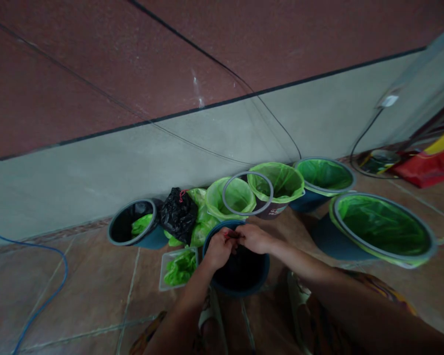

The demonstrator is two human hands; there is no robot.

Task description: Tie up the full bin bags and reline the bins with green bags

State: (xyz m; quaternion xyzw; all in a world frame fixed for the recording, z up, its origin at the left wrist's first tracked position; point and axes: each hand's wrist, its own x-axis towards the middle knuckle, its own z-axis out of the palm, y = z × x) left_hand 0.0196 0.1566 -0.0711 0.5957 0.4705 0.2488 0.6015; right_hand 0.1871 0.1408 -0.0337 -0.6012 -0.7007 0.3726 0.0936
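Over the mouth of a dark blue trash bin [240,292], my left hand [220,249] and my right hand [254,238] meet with pinched fingers. Between them is the gathered top of a black garbage bag [234,245], with a bit of red string at the left fingertips. Its lower part is lost in the dark inside the bin. A loose grey ring [271,190] lies just beyond my hands, against a bin lined in light green [225,197]. Left of the bin stands a white plastic tub [163,276] with crumpled green bags [180,267] in it.
A tied black bag [178,214] sits by the wall beside a tipped blue bin [157,239]. More green-lined bins [276,182] stand to the right, the nearest a large one [385,224]. A blue hose [64,276] crosses the floor at left; a red dustpan [427,167] lies at far right.
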